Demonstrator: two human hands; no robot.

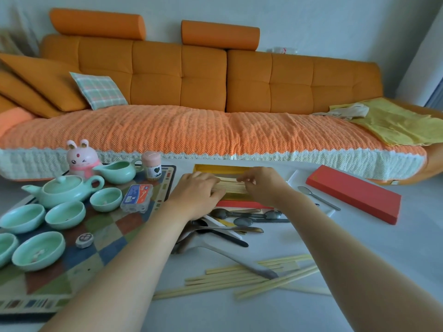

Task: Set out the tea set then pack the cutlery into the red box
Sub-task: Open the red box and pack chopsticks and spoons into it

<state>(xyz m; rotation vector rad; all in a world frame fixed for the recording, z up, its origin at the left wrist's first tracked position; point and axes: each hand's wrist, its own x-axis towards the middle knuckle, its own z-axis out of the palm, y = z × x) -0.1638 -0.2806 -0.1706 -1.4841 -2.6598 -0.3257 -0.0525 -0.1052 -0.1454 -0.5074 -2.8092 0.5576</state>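
Packing cutlery | fingers [213,182] of left hand [195,191] and right hand [262,185] are gripping chopsticks [231,186] | levelling them to fit the red box [239,203]

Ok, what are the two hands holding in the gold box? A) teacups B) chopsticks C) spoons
B: the left hand and right hand both grip a bundle of pale chopsticks lying in the gold-lined box, while the spoons lie outside it, nearer the camera.
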